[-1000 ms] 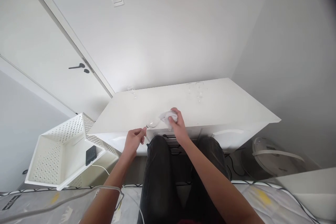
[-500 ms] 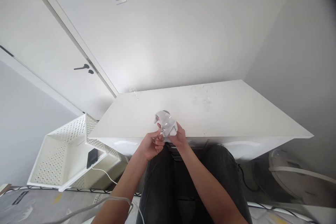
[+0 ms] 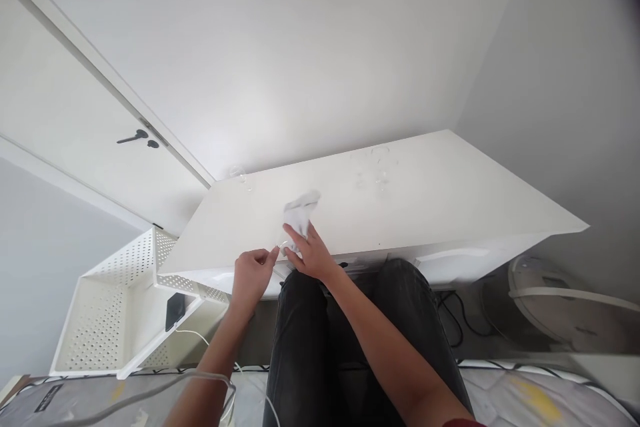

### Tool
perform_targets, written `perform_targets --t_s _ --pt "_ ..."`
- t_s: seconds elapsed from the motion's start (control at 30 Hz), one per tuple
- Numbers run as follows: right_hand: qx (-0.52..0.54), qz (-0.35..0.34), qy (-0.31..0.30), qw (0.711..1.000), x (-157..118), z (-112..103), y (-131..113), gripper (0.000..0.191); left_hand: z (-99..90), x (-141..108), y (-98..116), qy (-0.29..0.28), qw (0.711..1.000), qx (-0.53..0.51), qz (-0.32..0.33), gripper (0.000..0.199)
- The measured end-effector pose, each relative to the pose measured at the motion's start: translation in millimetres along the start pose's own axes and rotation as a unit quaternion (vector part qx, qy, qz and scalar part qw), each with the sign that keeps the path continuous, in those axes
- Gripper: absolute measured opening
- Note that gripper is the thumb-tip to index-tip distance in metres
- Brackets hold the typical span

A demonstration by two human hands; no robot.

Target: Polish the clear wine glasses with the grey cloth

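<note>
My left hand (image 3: 254,275) is closed, thumb and finger pinching the edge of a clear glass (image 3: 284,248), of which only a small rounded part shows near the table's front edge. A white cloth (image 3: 299,213) is in my right hand (image 3: 311,250), with the fingers curled round its lower part and its upper end loose and blurred. The fingers of my right hand come close to the glass, and the cloth hides much of what lies between them. Under both hands is the front edge of the white table (image 3: 430,207).
Transparent glassware (image 3: 239,175) stands at the table's back left, with more clear glassware (image 3: 381,177) at the back centre. Left of the table is a white perforated shelf unit (image 3: 107,320) holding a black phone (image 3: 175,311) on a white cable. A grey round bin-like object (image 3: 537,307) sits at right.
My hands have drawn apart: the left moved left and holds the glass by its edge, while the right moved left with the cloth, which hangs looser. The view has tilted slightly.
</note>
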State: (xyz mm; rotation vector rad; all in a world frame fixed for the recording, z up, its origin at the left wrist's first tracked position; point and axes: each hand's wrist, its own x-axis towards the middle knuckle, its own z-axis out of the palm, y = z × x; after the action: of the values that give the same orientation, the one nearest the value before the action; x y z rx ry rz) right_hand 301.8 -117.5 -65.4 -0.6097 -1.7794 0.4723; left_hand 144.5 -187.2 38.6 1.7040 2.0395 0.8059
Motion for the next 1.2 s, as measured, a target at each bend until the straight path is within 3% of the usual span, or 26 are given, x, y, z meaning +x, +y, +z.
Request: perform_targets --t_s 0.1,0.2,0.27,0.37,0.43,0.57,0.67,0.73,0.8,0.87,1.0,1.13,1.2 --pt "0.021 -0.027 -0.03 0.999 9 -8 -7 0.037 -19.6 -1 6 -0.043 0.992 0.086 0.081 0.054" --pt "0.169 0.062 -0.073 0.981 17 -22 -15 0.028 -34.5 -1 8 -0.101 0.984 0.091 0.112 0.053" --pt "0.316 0.132 -0.11 0.933 20 -32 -17 0.032 -40.9 -1 7 -0.149 0.982 0.045 0.107 0.051" --pt "0.506 0.189 -0.127 0.832 21 -37 -19 0.05 -43.1 0 4 -0.233 0.964 -0.106 0.067 0.048" --pt "0.566 0.211 -0.107 0.79 20 -32 -26 0.055 -39.5 0 2 -0.215 0.944 -0.251 0.02 0.049" --pt "0.614 0.235 -0.033 0.752 18 -3 -53 0.048 -25.9 1 4 -0.066 0.886 -0.454 -0.07 0.049" --pt "0.652 0.284 0.07 0.699 19 12 -65 0.05 -14.1 -1 7 -0.074 0.874 -0.472 -0.089 0.046" --pt "0.683 0.29 0.07 0.667 20 12 -64 0.055 -5.2 -4 7 -0.096 0.871 -0.47 -0.101 0.044" --pt "0.7 0.275 0.033 0.658 21 6 -59 0.063 3.6 -6 7 -0.102 0.864 -0.478 -0.12 0.044" --pt "0.695 0.268 0.006 0.668 18 1 -52 0.076 10.4 -7 7 -0.097 0.85 -0.498 -0.143 0.045" --pt "0.664 0.291 0.028 0.689 8 1 -41 0.073 13.3 -8 12 -0.121 0.824 -0.517 -0.196 0.044" --pt "0.639 0.323 0.024 0.697 -3 10 -34 0.067 16.7 -8 18 -0.189 0.843 -0.459 -0.209 0.048" --pt "0.637 0.341 0.028 0.691 -6 15 -33 0.066 24.6 -8 16 -0.197 0.849 -0.441 -0.216 0.047"
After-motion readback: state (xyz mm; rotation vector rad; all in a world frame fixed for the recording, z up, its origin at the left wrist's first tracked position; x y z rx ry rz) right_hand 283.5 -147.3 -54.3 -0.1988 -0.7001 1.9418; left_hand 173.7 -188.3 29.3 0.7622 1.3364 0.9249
